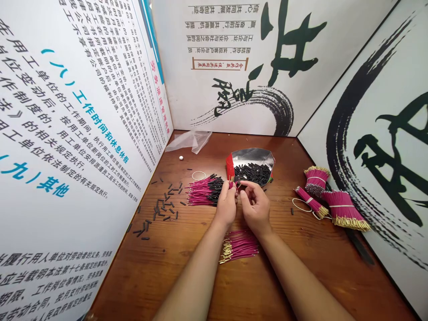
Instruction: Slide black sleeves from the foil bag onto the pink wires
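My left hand (226,205) is closed in a pinch on a thin pink wire (232,183) at the table's middle. My right hand (256,203) is closed beside it, fingertips meeting the left hand's, pinching a small black tube. Left of my hands lies a pile of pink wires with black tubes on their ends (205,190). Below my wrists lies a loose bunch of pink wires with gold tips (239,245). An open foil bag (251,158) just beyond my hands holds many black tubes (254,173).
Several bound bundles of pink gold-tipped wires (341,208) lie at the right by the wall panel. Loose black tubes (164,207) are scattered at the left. Rubber bands (198,175), a clear plastic bag (192,140) and printed panels surround the wooden table (187,272).
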Motion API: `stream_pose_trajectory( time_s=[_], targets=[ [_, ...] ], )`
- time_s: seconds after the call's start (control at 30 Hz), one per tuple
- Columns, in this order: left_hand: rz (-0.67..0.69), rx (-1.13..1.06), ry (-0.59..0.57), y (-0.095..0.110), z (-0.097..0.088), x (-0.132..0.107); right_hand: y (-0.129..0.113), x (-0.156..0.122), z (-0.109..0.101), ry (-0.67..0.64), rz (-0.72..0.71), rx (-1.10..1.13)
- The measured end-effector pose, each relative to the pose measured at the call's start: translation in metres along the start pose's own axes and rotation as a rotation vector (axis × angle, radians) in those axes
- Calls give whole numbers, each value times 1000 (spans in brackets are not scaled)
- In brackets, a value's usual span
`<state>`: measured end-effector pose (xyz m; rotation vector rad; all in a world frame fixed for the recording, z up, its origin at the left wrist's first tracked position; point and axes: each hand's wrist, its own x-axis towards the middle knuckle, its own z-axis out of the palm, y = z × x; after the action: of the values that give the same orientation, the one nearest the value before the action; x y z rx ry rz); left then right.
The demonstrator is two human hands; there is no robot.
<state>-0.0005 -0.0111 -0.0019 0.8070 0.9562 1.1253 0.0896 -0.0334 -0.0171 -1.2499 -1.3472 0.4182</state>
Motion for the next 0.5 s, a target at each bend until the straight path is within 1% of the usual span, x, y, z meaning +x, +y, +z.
stream_pose_trajectory(
  time_s=[0.1,0.23,0.5],
  targets=[
    [-20,23,29,-1,-2,1,2,-1,1,24,57,44],
    [-21,30,77,-2,-2,1,5,-1,2,44,95,70],
    [-61,-2,-5,1,-2,1,6,0,1,43,109,63]
  ],
)
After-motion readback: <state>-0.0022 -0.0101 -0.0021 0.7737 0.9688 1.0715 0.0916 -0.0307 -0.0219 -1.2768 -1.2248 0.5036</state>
